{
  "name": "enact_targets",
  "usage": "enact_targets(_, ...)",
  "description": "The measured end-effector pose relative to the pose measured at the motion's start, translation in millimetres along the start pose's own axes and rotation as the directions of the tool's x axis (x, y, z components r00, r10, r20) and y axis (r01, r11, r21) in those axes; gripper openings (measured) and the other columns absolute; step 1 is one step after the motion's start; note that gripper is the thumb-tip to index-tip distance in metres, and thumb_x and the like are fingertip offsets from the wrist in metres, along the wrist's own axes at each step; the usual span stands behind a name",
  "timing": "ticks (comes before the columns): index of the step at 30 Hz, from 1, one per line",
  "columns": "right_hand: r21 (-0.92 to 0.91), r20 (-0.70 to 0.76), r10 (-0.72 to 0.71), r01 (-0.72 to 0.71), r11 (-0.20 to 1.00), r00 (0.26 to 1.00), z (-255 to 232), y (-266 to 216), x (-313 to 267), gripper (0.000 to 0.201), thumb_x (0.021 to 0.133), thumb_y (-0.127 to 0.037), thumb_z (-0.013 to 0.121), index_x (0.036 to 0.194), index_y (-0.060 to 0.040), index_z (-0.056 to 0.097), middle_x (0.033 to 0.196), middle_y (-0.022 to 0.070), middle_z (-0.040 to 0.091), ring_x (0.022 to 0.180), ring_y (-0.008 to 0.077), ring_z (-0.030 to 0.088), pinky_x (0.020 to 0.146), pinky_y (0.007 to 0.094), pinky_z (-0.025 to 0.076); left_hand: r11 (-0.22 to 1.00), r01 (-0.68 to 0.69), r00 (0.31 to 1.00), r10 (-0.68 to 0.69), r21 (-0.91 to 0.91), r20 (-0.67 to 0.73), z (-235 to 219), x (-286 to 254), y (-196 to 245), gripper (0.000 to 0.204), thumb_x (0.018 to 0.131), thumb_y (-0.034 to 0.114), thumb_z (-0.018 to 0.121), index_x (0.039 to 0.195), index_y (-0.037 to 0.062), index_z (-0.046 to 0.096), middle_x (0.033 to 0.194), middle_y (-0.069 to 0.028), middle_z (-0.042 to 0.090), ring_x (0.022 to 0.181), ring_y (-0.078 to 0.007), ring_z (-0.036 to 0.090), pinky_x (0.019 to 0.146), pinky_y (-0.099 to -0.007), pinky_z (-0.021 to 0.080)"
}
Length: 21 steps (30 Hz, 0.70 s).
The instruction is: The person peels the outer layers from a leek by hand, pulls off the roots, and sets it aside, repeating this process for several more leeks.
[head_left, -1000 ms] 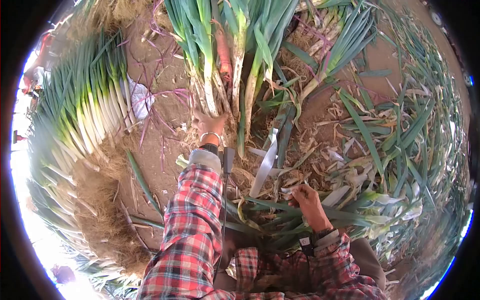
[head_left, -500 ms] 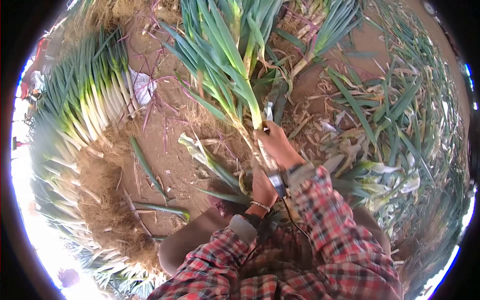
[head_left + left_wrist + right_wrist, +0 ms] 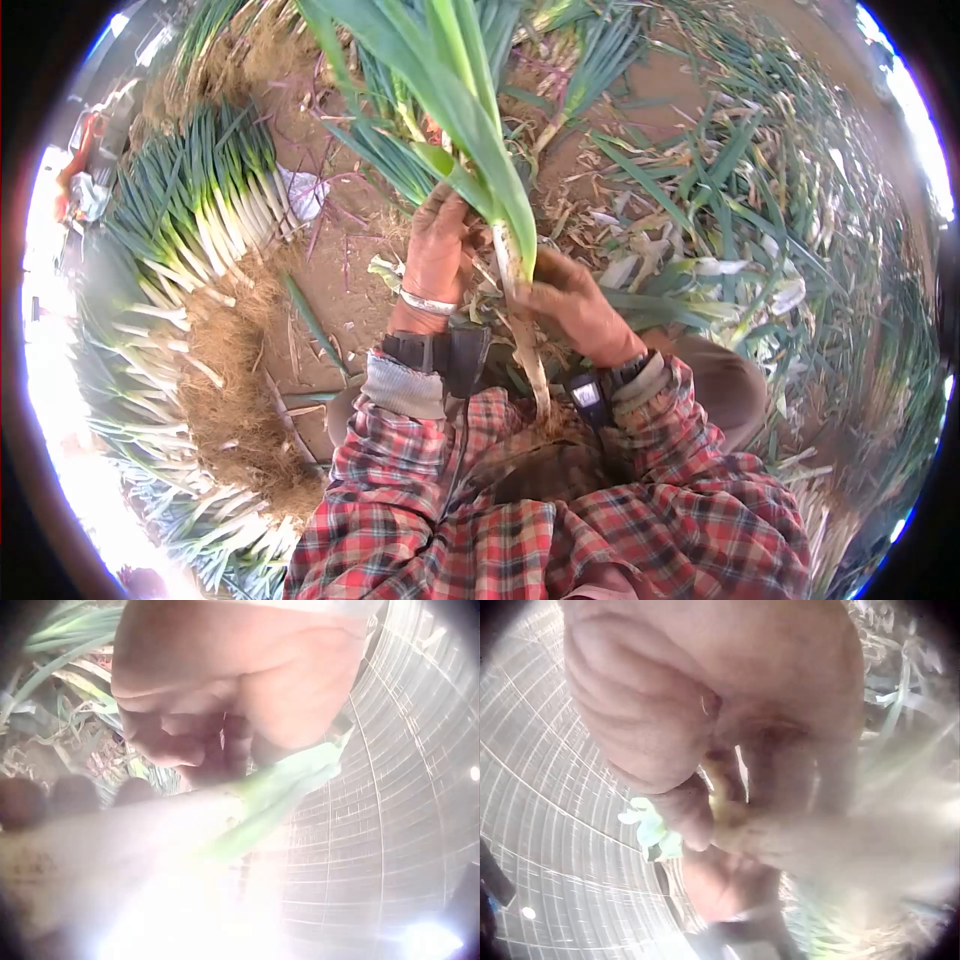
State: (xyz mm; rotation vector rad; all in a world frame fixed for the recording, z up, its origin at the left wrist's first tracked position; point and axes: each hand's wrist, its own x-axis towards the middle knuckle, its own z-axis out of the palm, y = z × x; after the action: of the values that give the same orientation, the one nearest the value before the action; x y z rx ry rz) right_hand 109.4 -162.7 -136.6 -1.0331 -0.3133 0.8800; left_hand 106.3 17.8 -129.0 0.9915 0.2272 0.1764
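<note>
A long green onion (image 3: 518,320) stands nearly upright before the person's chest, its soil-stained white stalk below and broad green leaves above. Around the stalk's middle, the right hand (image 3: 580,305) holds it; three of its fingertips (image 3: 73,793) show along the stalk in the left wrist view. Higher up, the left hand (image 3: 437,250) has its curled fingers at the base of the green leaves, partly hidden behind them. A green leaf piece (image 3: 289,784) juts out below the left hand's palm. Blur covers much of the stalk in the right wrist view.
Cleaned green onions (image 3: 215,210) lie in a row on the left, roots (image 3: 235,380) inward. Untrimmed green onions (image 3: 590,65) lie ahead on the soil. Stripped leaves (image 3: 720,200) are heaped on the right. A white bag (image 3: 303,193) lies beside the row.
The left hand went from the onions ahead back to the lap with some, then up to the leaf base. The right hand joined it on the stalk. The onion now stands closer to the chest.
</note>
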Motion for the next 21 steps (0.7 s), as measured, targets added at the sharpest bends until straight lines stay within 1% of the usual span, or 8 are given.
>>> enact_targets(2,-0.156,-0.097,-0.149,0.133,0.979,0.984,10,-19,-15,0.034,0.093,-0.02,0.064,0.118,0.0014,0.059,0.099,0.0013,0.062,0.091,0.0083,0.055,0.083,0.0264,0.045,0.992,0.115,0.992,-0.111,-0.058,0.066,30,-27,22,0.046,0.102,0.038,0.042,0.127,0.0011,0.052,0.108,-0.0089,0.065,0.093,-0.018,0.064,0.081,-0.0314,0.05)
enact_targets(5,-0.064,-0.046,-0.144,0.141,0.988,0.989,26,-34,-37,0.032,0.092,-0.019,0.064,0.115,0.0021,0.06,0.096,0.0007,0.061,0.088,0.0075,0.053,0.08,0.0254,0.045,0.995,0.032,0.995,-0.022,-0.098,0.101,52,-54,32,0.047,0.102,0.039,0.042,0.13,0.0015,0.049,0.114,-0.0092,0.063,0.099,-0.0195,0.062,0.086,-0.0349,0.05)
enact_targets(6,-0.231,-0.036,-0.178,0.165,0.959,0.983,36,-47,-49,0.033,0.09,-0.021,0.066,0.112,0.0029,0.061,0.095,0.0012,0.061,0.088,0.008,0.053,0.079,0.0251,0.045,0.99,0.031,0.988,-0.01,-0.136,0.153,53,-60,37,0.048,0.102,0.04,0.042,0.131,0.0022,0.047,0.118,-0.0095,0.061,0.104,-0.0209,0.061,0.088,-0.0378,0.051)
enact_targets(9,-0.433,-0.091,-0.19,0.133,0.892,0.978,55,-64,-68,0.034,0.088,-0.022,0.069,0.109,0.0042,0.061,0.094,0.0023,0.061,0.087,0.0085,0.053,0.079,0.0257,0.045,0.976,0.067,0.974,-0.018,-0.207,0.228,57,-77,48,0.049,0.101,0.04,0.044,0.133,0.0025,0.046,0.12,-0.0099,0.06,0.107,-0.0219,0.06,0.09,-0.0396,0.051)
enact_targets(11,-0.409,-0.067,-0.222,0.177,0.895,0.973,55,-58,-74,0.036,0.087,-0.021,0.07,0.111,0.0045,0.06,0.097,0.0029,0.06,0.089,0.0089,0.053,0.08,0.0262,0.045,0.974,0.019,0.966,0.04,-0.225,0.255,68,-87,50,0.049,0.101,0.04,0.043,0.133,0.0034,0.046,0.122,-0.0095,0.059,0.107,-0.0217,0.06,0.092,-0.039,0.049)
enact_targets(14,-0.034,0.071,-0.202,0.205,0.978,0.977,59,-59,-89,0.04,0.086,-0.016,0.07,0.119,0.0019,0.055,0.102,0.0011,0.059,0.095,0.0091,0.054,0.086,0.0257,0.043,0.96,0.039,0.954,0.047,-0.278,0.295,78,-99,57,0.052,0.101,0.043,0.04,0.134,0.0032,0.046,0.121,-0.01,0.059,0.108,-0.022,0.059,0.095,-0.0383,0.047)
enact_targets(18,-0.051,0.105,-0.227,0.234,0.971,0.968,69,-53,-101,0.034,0.086,-0.009,0.069,0.118,-0.0011,0.057,0.103,-0.0013,0.06,0.095,0.0078,0.054,0.088,0.0257,0.043,0.924,0.149,0.833,0.074,-0.352,0.548,76,-90,56,0.058,0.099,0.05,0.037,0.132,0.0033,0.048,0.107,-0.008,0.058,0.095,-0.0216,0.056,0.085,-0.0375,0.048)
enact_targets(21,-0.017,0.058,-0.23,0.231,0.973,0.972,72,-48,-106,0.033,0.087,-0.009,0.068,0.117,-0.0018,0.057,0.103,-0.0016,0.06,0.096,0.0077,0.053,0.088,0.0256,0.042,0.869,0.173,0.886,0.068,-0.464,0.458,84,-102,51,0.058,0.098,0.053,0.038,0.126,0.0045,0.051,0.105,-0.0081,0.057,0.093,-0.0212,0.056,0.082,-0.0379,0.048)
